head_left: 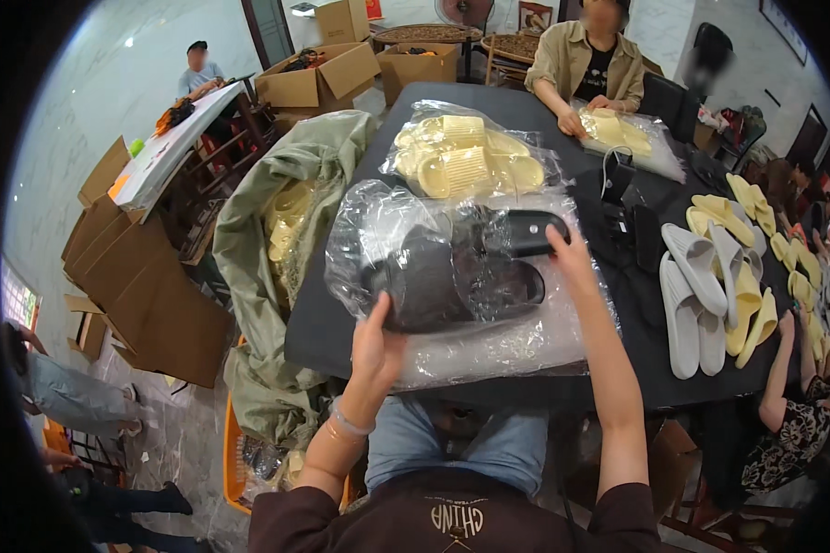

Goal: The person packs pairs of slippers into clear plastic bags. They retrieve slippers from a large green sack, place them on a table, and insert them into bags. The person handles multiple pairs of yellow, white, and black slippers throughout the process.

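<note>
In front of me a pair of black slippers (424,276) lies in a clear plastic bag (350,235), soles pointing right. My left hand (376,348) grips the near left edge of the bagged pair, thumb on top and the other fingers hidden below. My right hand (574,260) is closed on the heel end of the farther slipper. Beneath them a stack of clear plastic bags (498,355) covers the near part of the black table (323,327). Just beyond sit cream-yellow slippers (461,157) in clear plastic.
Grey slippers (687,309) and yellow slippers line the table's right side, beside a black device (632,221). Across the table a person (595,64) handles bagged yellow slippers (627,134). At left stand a green sack (249,221) of yellow slippers, an orange crate (235,461) and cardboard boxes (148,276).
</note>
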`<state>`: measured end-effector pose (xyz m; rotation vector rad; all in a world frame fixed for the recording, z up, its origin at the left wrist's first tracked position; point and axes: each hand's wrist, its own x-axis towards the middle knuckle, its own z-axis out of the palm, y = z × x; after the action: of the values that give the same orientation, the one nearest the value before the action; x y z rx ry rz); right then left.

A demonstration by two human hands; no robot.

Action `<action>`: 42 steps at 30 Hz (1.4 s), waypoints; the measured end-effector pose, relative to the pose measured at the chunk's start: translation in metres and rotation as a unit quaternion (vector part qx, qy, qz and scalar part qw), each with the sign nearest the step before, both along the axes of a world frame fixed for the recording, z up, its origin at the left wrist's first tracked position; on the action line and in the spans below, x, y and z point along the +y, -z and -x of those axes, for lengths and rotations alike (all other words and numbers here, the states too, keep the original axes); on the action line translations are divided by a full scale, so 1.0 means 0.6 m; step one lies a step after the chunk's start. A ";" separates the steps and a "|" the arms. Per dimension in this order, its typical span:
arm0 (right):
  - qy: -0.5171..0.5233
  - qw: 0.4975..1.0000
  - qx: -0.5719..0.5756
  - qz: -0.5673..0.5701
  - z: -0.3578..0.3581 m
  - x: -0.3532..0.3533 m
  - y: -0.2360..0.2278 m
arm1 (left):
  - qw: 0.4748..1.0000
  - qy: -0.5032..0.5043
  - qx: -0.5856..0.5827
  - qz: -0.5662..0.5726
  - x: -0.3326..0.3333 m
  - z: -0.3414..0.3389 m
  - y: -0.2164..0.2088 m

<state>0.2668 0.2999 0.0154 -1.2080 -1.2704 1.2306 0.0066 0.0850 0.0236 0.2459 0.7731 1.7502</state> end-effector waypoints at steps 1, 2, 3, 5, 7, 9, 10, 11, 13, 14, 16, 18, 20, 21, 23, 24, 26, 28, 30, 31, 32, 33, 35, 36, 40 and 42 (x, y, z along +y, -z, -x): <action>0.037 0.986 -0.130 -0.096 -0.024 0.026 0.040 | 0.997 0.058 -0.031 0.045 -0.004 0.004 0.015; 0.070 0.946 -0.258 -0.186 -0.041 0.041 0.069 | 0.998 0.058 0.030 0.023 -0.008 0.001 0.014; 0.091 0.928 -0.313 -0.182 -0.021 0.006 0.041 | 0.995 0.046 0.090 0.003 -0.022 0.003 0.007; 0.086 0.880 -0.394 -0.251 -0.011 -0.027 0.003 | 0.983 -0.022 0.174 0.059 -0.047 -0.003 -0.024; 0.066 0.833 -0.431 -0.340 -0.013 -0.049 -0.028 | 0.967 -0.166 0.188 0.048 -0.054 0.011 -0.011; -0.020 0.889 -0.382 -0.252 -0.023 -0.042 -0.032 | 0.943 -0.260 0.195 0.065 -0.059 0.014 -0.022; -0.064 0.910 -0.354 -0.207 -0.024 -0.038 -0.034 | 0.933 -0.246 0.254 0.063 -0.061 0.020 -0.019; -0.058 0.951 -0.278 -0.124 -0.012 -0.054 -0.035 | 0.920 -0.233 0.310 0.064 -0.070 0.027 -0.009; -0.073 0.951 -0.258 -0.151 0.007 -0.066 -0.028 | 0.902 -0.237 0.359 0.040 -0.070 0.032 0.009; -0.083 0.951 -0.247 -0.165 0.018 -0.071 -0.028 | 0.890 -0.244 0.383 0.050 -0.068 0.035 0.012; -0.116 0.948 -0.238 -0.177 0.023 -0.081 -0.040 | 0.864 -0.256 0.429 0.070 -0.066 0.040 0.017; -0.139 0.960 -0.164 -0.182 0.031 -0.089 -0.056 | 0.857 -0.248 0.442 0.098 -0.072 0.054 0.016; -0.121 0.989 -0.052 -0.071 0.016 -0.095 -0.089 | 0.851 -0.250 0.446 0.122 -0.078 0.068 0.015; -0.124 0.991 -0.019 -0.055 -0.002 -0.091 -0.096 | 0.845 -0.260 0.448 0.135 -0.085 0.073 0.013; -0.149 0.986 0.074 -0.005 -0.025 -0.084 -0.099 | 0.857 -0.232 0.437 0.146 -0.095 0.074 0.007; -0.173 0.976 0.132 0.029 -0.031 -0.082 -0.098 | 0.857 -0.196 0.447 0.161 -0.100 0.069 -0.004; -0.217 0.943 0.233 0.095 -0.043 -0.073 -0.097 | 0.854 -0.124 0.467 0.191 -0.114 0.055 -0.041; -0.258 0.899 0.317 0.157 -0.049 -0.054 -0.079 | 0.716 -0.113 0.649 0.233 -0.120 0.066 -0.053; -0.243 0.960 0.035 -0.137 -0.040 -0.035 -0.046 | 0.490 -0.222 0.829 0.153 -0.113 0.071 -0.057; -0.238 0.911 -0.145 -0.305 -0.037 -0.023 -0.042 | 0.526 -0.200 0.817 0.129 -0.101 0.079 -0.065; -0.220 0.804 -0.312 -0.455 -0.028 -0.012 -0.044 | 0.511 -0.178 0.837 0.078 -0.082 0.089 -0.074; -0.268 0.796 -0.376 -0.392 -0.012 -0.023 -0.075 | 0.496 -0.155 0.854 0.027 -0.061 0.101 -0.080; -0.305 0.747 -0.446 -0.386 0.017 -0.030 -0.074 | 0.445 -0.099 0.890 -0.008 -0.024 0.105 -0.079; -0.324 0.720 -0.479 -0.385 0.033 -0.029 -0.072 | 0.409 -0.070 0.910 0.012 -0.004 0.096 -0.074; -0.378 0.736 -0.510 -0.235 0.114 -0.024 -0.082 | 0.389 -0.014 0.919 0.063 0.029 0.093 0.031; -0.396 0.758 -0.453 -0.252 0.137 -0.019 -0.063 | 0.447 0.003 0.892 0.064 0.023 0.086 0.037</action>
<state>0.1843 0.2886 0.0535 -0.8410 -2.8419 0.6574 -0.0452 0.0990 0.0016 2.1679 2.2519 0.6958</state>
